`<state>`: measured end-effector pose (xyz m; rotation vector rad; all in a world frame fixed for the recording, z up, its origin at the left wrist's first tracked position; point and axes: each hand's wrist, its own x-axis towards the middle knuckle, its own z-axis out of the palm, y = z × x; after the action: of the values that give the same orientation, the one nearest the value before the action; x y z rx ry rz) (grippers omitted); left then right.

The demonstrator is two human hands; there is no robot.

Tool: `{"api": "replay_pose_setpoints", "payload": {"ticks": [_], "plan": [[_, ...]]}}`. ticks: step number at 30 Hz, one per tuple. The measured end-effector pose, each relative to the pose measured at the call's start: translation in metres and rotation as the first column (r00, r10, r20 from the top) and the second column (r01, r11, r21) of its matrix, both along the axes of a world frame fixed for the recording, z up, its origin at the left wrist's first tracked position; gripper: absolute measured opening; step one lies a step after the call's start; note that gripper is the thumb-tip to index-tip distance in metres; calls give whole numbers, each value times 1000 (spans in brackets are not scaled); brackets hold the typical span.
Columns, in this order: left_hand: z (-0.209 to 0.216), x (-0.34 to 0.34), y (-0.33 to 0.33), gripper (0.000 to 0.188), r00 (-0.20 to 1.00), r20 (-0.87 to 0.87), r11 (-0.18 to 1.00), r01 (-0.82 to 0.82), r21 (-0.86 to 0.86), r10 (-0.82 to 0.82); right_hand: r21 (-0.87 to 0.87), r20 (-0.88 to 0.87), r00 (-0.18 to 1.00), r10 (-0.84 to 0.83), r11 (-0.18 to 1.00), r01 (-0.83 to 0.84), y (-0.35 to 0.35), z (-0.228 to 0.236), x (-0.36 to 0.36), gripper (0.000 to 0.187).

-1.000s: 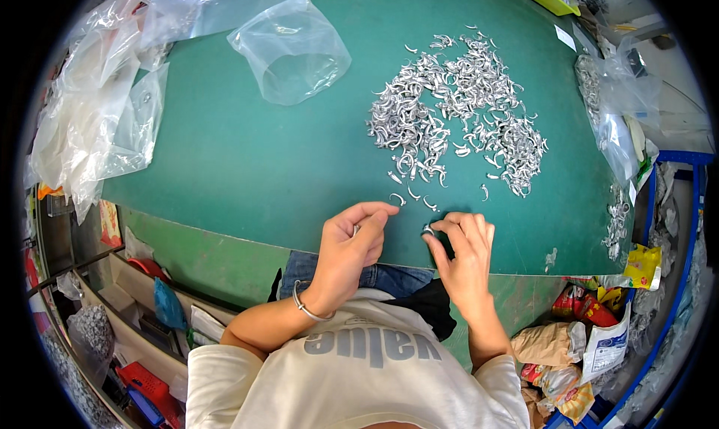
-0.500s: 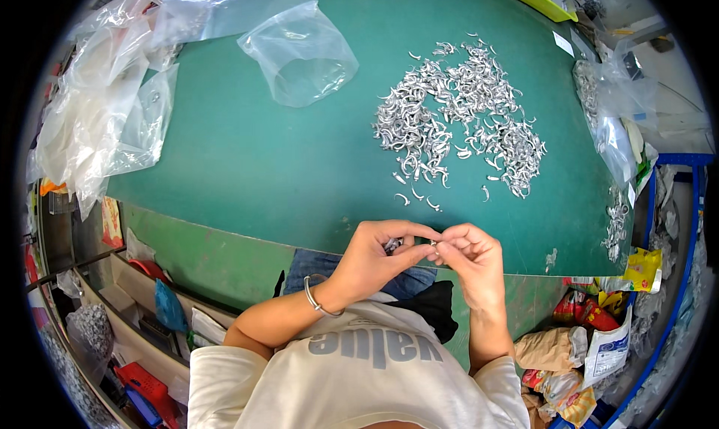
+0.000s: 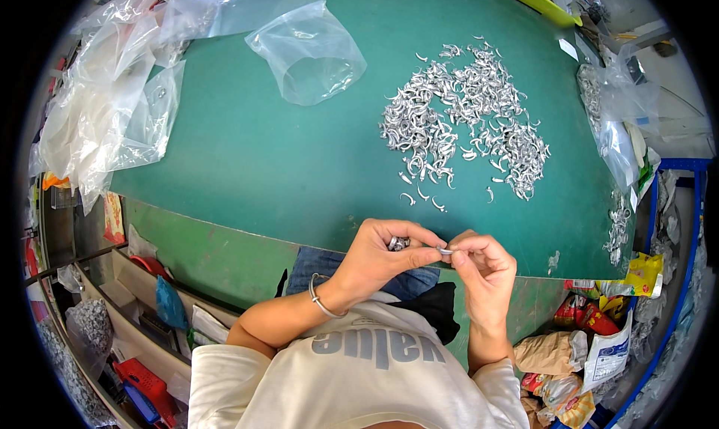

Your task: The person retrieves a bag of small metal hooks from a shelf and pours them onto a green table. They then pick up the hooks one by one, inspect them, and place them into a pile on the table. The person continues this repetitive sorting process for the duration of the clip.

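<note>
At the near edge of the green table, my two hands meet over a small curved silver metal piece. My left hand is closed, pinching one end between thumb and forefinger. More silver metal pieces are tucked in its curled fingers. With fingertips closed on the other end, my right hand grips the same piece; its fingers partly cover it. Beyond the hands, a broad heap of similar curved silver pieces is spread over the table, with a few strays at its near side.
A clear plastic bag lies at the back, and crumpled plastic bags cover the far left. A yellow-green tray stands at the back right. A smaller silver cluster sits by the right edge. Paper bags and packets crowd below right.
My hands have shifted slightly right. The metal piece shows more plainly between the fingertips, and my right hand has moved a little away from the left.
</note>
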<state>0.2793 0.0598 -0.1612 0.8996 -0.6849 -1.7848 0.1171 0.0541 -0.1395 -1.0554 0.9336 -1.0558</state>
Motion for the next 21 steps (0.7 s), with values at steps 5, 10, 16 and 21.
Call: {"api": "replay_pose_setpoints", "payload": {"ticks": [5,10,16,21], "plan": [[-2,7,0,18,921,-377,943,205,262,-95,85,-65,998,11,996,-5,-2,-4,-1,7],[3,9,0,21,888,-459,898,225,377,-30,-499,-698,642,-318,858,-117,-30,-24,5,24],[-1,9,-4,13,917,-398,957,130,260,-17,-567,-813,388,-434,740,-362,-40,-41,15,14],[-5,9,-7,12,935,-343,965,8,263,86,-645,-723,493,-484,729,-231,-43,-39,10,12]]}}
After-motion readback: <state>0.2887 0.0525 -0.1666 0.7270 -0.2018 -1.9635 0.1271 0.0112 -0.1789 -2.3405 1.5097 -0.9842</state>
